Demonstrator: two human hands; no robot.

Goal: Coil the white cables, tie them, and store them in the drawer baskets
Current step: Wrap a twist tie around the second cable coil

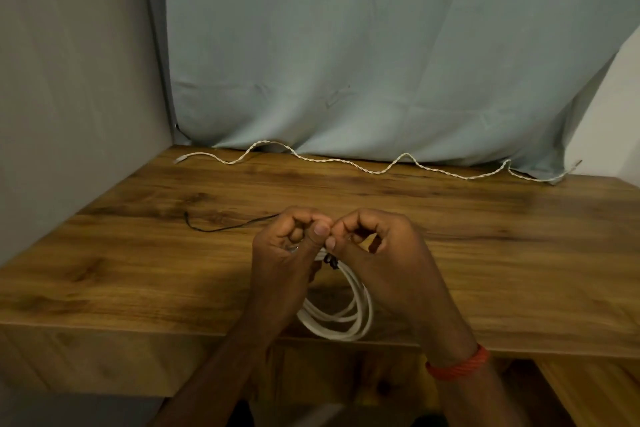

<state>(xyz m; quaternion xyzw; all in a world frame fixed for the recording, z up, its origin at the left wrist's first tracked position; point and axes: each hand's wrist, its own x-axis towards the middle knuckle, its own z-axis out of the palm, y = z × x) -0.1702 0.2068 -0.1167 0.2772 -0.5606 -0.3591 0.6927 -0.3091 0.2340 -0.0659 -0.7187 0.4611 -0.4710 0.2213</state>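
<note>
Wooden desk [138, 270], front edge: 1 coiled white cable [341, 317], held between both hands. Left hand [287, 246] and right hand [381, 250], fingers curled, pinch black tie [330, 260] at coil's top. 1 braided white cable [346, 163] lies uncoiled along blue cloth [381, 62] behind.

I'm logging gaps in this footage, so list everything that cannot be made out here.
Head view only:
- Knot of the black cord on the coiled cable: both thumbs, left hand and right hand, cover it; finished or not, cannot tell.
- Drawer baskets: none in view; the forearms block what lies below the table.
- Braided cable's far right plug: too small against the cloth.
</note>
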